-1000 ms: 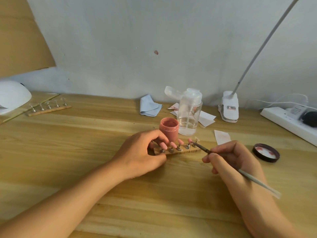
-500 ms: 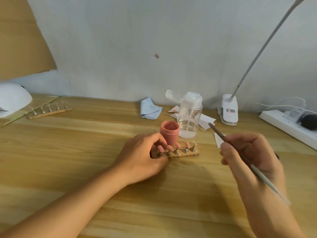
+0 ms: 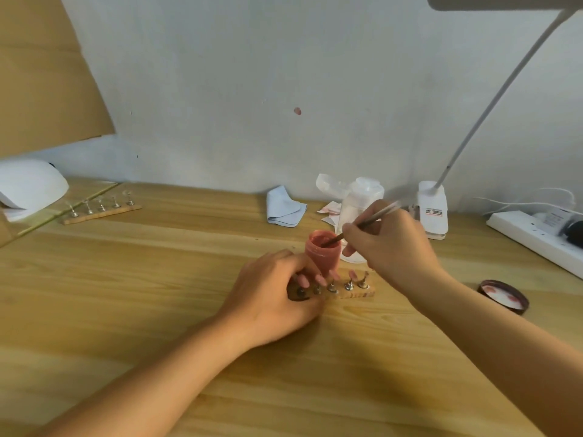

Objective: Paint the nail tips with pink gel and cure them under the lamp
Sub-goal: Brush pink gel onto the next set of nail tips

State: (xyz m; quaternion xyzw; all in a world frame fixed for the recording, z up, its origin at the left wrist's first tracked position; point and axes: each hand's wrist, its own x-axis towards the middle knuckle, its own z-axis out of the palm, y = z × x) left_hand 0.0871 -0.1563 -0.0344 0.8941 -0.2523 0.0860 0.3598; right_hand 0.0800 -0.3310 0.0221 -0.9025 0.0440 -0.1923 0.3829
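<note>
the right hand (image 3: 397, 247) pinches the brush (image 3: 362, 223), whose tip is dipped in the open pink jar (image 3: 323, 255) just behind the wooden strip (image 3: 353, 293). the left hand (image 3: 271, 298) grips the strip's left end with curled fingers. some tips (image 3: 321, 280) on it are pink. the lamp (image 3: 30, 182) sits far left, and the lid (image 3: 503, 298) lies to the right.

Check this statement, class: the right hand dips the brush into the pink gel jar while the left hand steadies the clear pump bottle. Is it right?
No. The head view shows the left hand gripping the wooden holder of nail tips, not the clear pump bottle. The right hand does dip the brush into the pink gel jar.
</note>
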